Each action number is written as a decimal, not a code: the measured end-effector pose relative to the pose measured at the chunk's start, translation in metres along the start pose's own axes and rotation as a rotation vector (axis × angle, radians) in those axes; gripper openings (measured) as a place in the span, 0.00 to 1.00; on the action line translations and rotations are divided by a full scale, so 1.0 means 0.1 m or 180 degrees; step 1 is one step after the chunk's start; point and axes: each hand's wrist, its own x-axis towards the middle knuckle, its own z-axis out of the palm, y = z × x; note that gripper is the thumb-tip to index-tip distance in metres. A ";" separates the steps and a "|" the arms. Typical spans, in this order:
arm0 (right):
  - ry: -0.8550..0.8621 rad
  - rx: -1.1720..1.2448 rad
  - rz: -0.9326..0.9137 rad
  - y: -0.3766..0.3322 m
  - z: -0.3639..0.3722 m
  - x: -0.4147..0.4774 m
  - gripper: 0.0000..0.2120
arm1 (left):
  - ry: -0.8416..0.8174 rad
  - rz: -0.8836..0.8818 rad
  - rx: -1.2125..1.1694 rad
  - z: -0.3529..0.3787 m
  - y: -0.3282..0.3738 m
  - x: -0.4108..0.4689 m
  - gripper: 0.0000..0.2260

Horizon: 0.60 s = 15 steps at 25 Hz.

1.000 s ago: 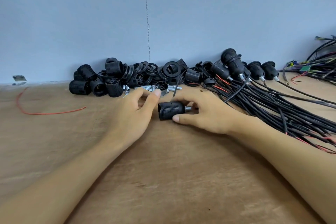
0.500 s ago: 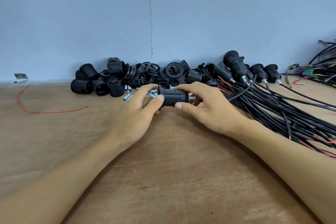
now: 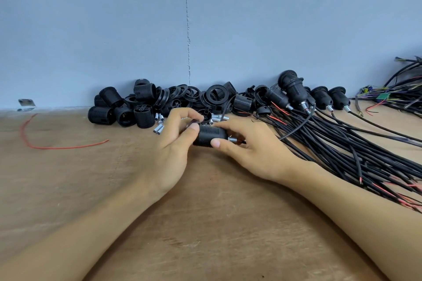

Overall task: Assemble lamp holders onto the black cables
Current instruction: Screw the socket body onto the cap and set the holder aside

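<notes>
Black lamp holder (image 3: 211,136) is pinched in both hands' closed grip, left (image 3: 170,153) and right (image 3: 255,150).

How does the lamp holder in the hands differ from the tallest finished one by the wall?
The held lamp holder lies on its side, gripped by both hands; the finished lamp holder leans on the pile, untouched. The finished one carries a collar ring; the held one shows none. Both are black and ribbed.

A small assembly workshop is suggested: lamp holder parts (image 3: 159,107) are heaped at 12 o'clock on a plywood bench (image 3: 68,189), black cables (image 3: 354,153) bundled at 3 o'clock.
</notes>
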 end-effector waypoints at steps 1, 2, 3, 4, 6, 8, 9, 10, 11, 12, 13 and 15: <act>0.0015 -0.0072 -0.0014 -0.01 0.01 0.00 0.16 | 0.0101 0.0032 0.0068 0.03 0.00 0.00 0.09; 0.0063 -0.0050 -0.0019 -0.01 0.02 0.01 0.16 | 0.0165 0.0060 0.0116 0.06 0.00 0.00 0.12; 0.0135 0.0031 -0.0018 -0.02 0.03 0.01 0.15 | 0.0197 0.0078 0.0141 0.08 0.00 0.00 0.13; 0.0223 0.0100 0.0000 -0.04 0.04 0.00 0.15 | 0.0205 0.0076 0.0132 0.09 0.00 0.00 0.14; 0.0379 0.0168 0.0091 -0.08 0.07 -0.01 0.16 | 0.0175 -0.0011 0.0104 0.11 -0.03 0.02 0.16; 0.0450 0.0229 0.0209 -0.12 0.09 -0.01 0.16 | 0.0135 -0.0161 0.0097 0.10 -0.07 0.03 0.18; 0.0471 0.0185 0.0254 -0.14 0.10 -0.01 0.16 | 0.0136 -0.0204 0.0100 0.10 -0.08 0.03 0.19; 0.0492 0.0073 0.0296 -0.15 0.10 -0.02 0.16 | 0.0139 -0.0210 0.0113 0.09 -0.09 0.03 0.21; 0.0503 -0.0056 0.0339 -0.15 0.10 -0.02 0.17 | 0.0153 -0.0195 0.0122 0.09 -0.10 0.03 0.23; 0.0485 -0.0128 0.0389 -0.16 0.09 -0.02 0.18 | 0.0179 -0.0166 0.0116 0.09 -0.10 0.04 0.24; 0.0435 -0.0104 0.0437 -0.16 0.09 -0.03 0.19 | 0.0208 -0.0125 0.0131 0.09 -0.10 0.04 0.24; 0.0322 0.0097 0.0524 -0.17 0.08 -0.03 0.17 | 0.0224 -0.0019 0.0278 0.09 -0.09 0.04 0.24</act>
